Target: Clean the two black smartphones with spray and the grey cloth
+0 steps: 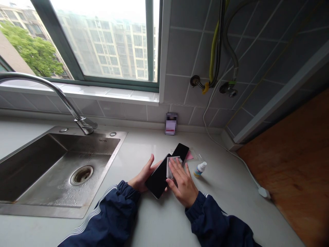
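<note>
Cradling a black phone [157, 178] at a slant, the left hand [141, 179] grips its side from below, thumb raised clear of the glass. The right hand [183, 183] lies palm down, fingers stretched out flat over a white cloth [168, 169] that covers the screen's upper right part. The phone is held above the pale countertop [154, 224], to the right of the sink.

Just beyond it, a second dark phone [181, 151] lies with a pink piece [189, 156] and some clear plastic [197, 153] showing at its right edge. A small white bottle [199, 169] stands upright near the right hand; its contents are hidden behind a label in blue and yellow, and the lettering is too small to read.

Over on the left, the steel sink [38, 210] holds beads of water scattered around its round drain [81, 175] — the faucet [67, 102] arches above. Leaning against the tiled wall is a small upright item [171, 127], a pale panel with a red band on its front — pixelated, so any writing there cannot be made out.
</note>
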### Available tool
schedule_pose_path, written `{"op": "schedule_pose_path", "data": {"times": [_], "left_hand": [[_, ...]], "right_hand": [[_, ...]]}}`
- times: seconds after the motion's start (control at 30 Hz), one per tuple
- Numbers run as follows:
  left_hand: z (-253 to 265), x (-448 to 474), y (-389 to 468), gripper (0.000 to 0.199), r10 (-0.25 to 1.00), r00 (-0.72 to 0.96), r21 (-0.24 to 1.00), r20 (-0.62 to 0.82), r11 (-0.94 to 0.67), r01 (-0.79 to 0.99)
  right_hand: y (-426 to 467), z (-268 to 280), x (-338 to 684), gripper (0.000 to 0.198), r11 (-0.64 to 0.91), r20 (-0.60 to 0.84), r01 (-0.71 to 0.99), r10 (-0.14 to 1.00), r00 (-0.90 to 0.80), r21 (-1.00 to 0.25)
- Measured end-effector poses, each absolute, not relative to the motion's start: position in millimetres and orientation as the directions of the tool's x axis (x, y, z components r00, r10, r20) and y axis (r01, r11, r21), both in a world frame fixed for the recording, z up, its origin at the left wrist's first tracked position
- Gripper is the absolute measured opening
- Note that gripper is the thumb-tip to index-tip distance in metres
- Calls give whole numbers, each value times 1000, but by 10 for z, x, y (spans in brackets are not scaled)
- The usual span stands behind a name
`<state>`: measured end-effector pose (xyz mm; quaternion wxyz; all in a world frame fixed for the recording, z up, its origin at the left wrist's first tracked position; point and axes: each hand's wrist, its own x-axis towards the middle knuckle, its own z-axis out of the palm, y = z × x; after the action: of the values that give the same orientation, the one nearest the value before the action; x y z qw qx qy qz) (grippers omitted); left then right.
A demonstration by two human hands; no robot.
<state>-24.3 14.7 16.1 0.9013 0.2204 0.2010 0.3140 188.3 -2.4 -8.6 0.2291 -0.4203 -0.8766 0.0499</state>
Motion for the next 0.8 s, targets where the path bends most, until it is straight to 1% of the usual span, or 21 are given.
{"op": "schedule_pose_path", "data": {"times": [0.13, 0.33, 0.43, 0.53, 0.67, 0.8], "left_hand": [[151, -238, 143, 80, 676, 705, 525, -212, 688, -502], [130, -254, 150, 80, 677, 701, 534, -223, 686, -493], [137, -251, 156, 79, 690, 686, 528, -231, 681, -507], [130, -239, 164, 80, 709, 659, 517, -250, 674, -529], [104, -235, 179, 79, 746, 620, 508, -243, 642, -574], [112, -248, 188, 81, 743, 611, 513, -274, 650, -560]], "right_hand": [[-65, -87, 1861, 66, 630, 389, 724, 765, -514, -280], [-110, -86, 1824, 61, 594, 380, 758, 789, -483, -270], [-117, -86, 1820, 60, 605, 362, 750, 785, -503, -269], [-132, -82, 1817, 61, 658, 337, 707, 748, -573, -259], [-179, -57, 1798, 64, 743, 317, 626, 668, -673, -237], [-243, -6, 1767, 64, 818, 301, 529, 576, -760, -228]]}}
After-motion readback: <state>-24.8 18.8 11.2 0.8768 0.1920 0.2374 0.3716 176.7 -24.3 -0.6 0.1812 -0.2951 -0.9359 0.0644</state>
